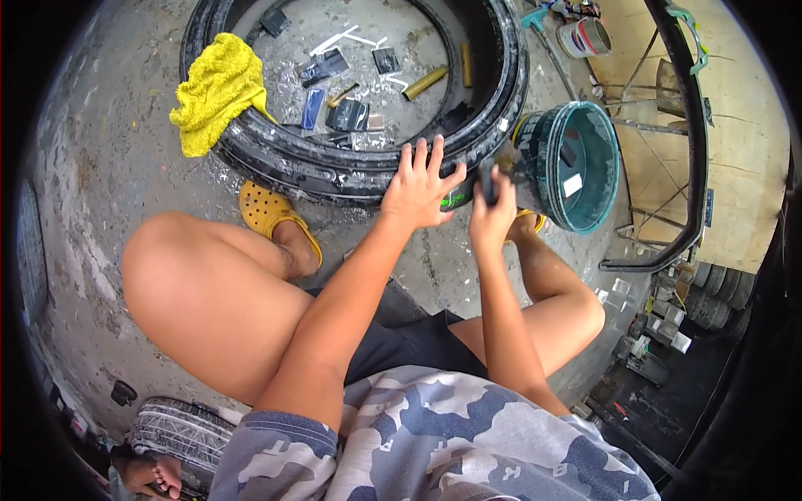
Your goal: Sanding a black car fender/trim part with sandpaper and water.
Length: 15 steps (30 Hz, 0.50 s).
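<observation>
A large black tyre (317,172) lies flat in front of me, with a green mark on its near side. My left hand (418,188) rests on its near upper edge, fingers spread. Just right of it, my right hand (493,204) grips a small dark block (487,179) against or very near the tyre's outer side. A yellow cloth (213,92) is draped over the tyre's left part. Inside the ring lie black patches (347,115), a blue flat piece (312,108), white strips and brass-coloured tubes (424,83).
A teal bucket (610,167) stands beside the tyre at right, a white bucket (576,37) beyond it. A metal frame and black curved bar (693,167) stand before a plywood board (743,125). Behind me at lower left lies another tyre (180,434), with someone's bare foot (167,476) beside it.
</observation>
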Each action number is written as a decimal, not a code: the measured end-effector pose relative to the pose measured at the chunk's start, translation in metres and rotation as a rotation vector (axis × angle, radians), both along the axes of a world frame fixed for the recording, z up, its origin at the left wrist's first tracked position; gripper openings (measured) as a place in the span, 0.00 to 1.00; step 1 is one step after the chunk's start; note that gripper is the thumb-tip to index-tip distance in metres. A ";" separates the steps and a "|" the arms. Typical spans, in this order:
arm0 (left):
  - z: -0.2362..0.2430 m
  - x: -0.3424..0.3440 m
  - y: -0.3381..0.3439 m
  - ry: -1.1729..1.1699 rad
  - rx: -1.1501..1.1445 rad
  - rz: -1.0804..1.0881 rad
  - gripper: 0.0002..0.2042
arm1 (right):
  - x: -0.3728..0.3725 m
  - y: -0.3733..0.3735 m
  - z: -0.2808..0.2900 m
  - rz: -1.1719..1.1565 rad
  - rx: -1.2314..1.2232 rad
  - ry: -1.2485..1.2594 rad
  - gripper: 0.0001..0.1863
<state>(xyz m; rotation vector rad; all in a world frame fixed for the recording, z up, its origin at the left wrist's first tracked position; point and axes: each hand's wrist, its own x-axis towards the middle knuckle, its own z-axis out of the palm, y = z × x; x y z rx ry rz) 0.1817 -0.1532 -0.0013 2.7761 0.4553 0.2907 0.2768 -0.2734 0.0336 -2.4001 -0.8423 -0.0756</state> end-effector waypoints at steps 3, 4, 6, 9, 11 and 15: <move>-0.004 -0.002 0.000 0.011 -0.026 -0.012 0.43 | -0.017 -0.021 -0.005 0.025 -0.047 0.074 0.21; -0.002 0.002 0.000 0.003 -0.027 -0.020 0.43 | -0.006 -0.020 -0.004 0.052 -0.058 0.018 0.21; 0.003 0.003 0.000 0.013 -0.019 -0.021 0.43 | 0.021 0.003 -0.001 0.049 -0.018 -0.096 0.21; 0.002 -0.002 0.001 0.019 -0.014 -0.010 0.43 | -0.004 -0.004 0.000 -0.004 0.002 -0.031 0.19; -0.003 -0.001 0.001 0.018 0.008 -0.007 0.43 | -0.028 -0.025 -0.003 -0.047 -0.020 0.131 0.17; 0.004 0.004 0.001 0.033 -0.001 -0.035 0.42 | 0.024 0.003 -0.002 0.073 0.018 -0.076 0.19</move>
